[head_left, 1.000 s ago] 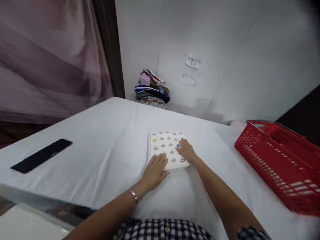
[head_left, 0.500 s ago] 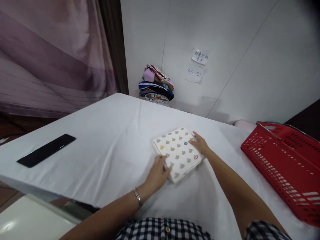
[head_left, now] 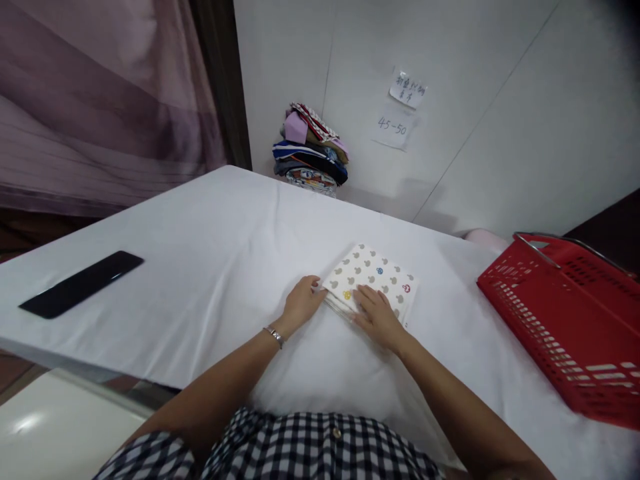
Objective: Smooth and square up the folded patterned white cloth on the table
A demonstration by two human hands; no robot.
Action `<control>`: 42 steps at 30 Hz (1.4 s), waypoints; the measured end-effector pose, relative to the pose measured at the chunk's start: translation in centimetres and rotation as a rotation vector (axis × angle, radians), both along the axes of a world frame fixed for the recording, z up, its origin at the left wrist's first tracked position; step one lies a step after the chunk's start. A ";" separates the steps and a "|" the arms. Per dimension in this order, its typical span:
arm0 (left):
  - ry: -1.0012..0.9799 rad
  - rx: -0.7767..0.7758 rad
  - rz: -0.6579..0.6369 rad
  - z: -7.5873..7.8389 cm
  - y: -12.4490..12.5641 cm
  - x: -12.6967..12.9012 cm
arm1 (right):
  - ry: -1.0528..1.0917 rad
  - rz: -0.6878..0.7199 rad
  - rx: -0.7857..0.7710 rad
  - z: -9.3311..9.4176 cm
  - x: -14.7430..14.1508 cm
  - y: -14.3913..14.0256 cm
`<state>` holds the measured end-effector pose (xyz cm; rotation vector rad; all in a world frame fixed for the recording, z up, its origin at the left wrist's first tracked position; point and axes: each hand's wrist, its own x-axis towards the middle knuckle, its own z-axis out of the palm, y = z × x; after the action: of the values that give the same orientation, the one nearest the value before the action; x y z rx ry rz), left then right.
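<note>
A folded white cloth (head_left: 367, 264) printed with grey, yellow, blue and red mushroom-like shapes lies on the white-covered table (head_left: 240, 267). At its left corner, my left hand (head_left: 302, 304) has its fingers closed on the edge; a bracelet circles that wrist. Flat across the near edge rests my right hand (head_left: 379, 318), fingers stretched out over the print. The layers of the fold show along the near left side. Part of the cloth's near side is hidden under my right hand.
A red plastic basket (head_left: 565, 320) with metal handles stands on the right. On the left lies a flat black object (head_left: 83, 283). A stack of folded fabrics (head_left: 311, 148) sits beyond the far edge, by a wall with paper notes (head_left: 393, 127). A curtain (head_left: 110, 107) hangs at left.
The cloth has been turned on the table. My right hand has moved from its far right edge to its near side, and my left hand from the near side to the left corner.
</note>
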<state>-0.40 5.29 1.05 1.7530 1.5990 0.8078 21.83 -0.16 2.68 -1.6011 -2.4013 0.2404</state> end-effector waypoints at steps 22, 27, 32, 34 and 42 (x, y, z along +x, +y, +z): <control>0.176 0.287 -0.183 -1.5 1.7 0.8 | -0.211 0.063 0.165 -2.2 0.0 -2.1; 0.204 0.415 -0.296 -1.1 1.3 1.1 | -0.216 0.065 0.176 -2.0 -0.2 -2.0; 0.264 0.374 -0.380 -1.4 1.2 0.8 | -0.228 0.071 0.174 -2.0 0.0 -2.5; 0.250 0.360 -0.379 -1.5 1.4 0.7 | -0.237 0.062 0.183 -2.4 0.4 -3.1; 0.307 0.404 -0.433 -0.1 1.1 0.8 | -0.176 0.010 0.195 -3.3 1.2 -5.2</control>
<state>0.38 6.43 0.96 2.5026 1.2089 0.7024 23.05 -5.35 -0.59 -1.5804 -2.4715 -0.1358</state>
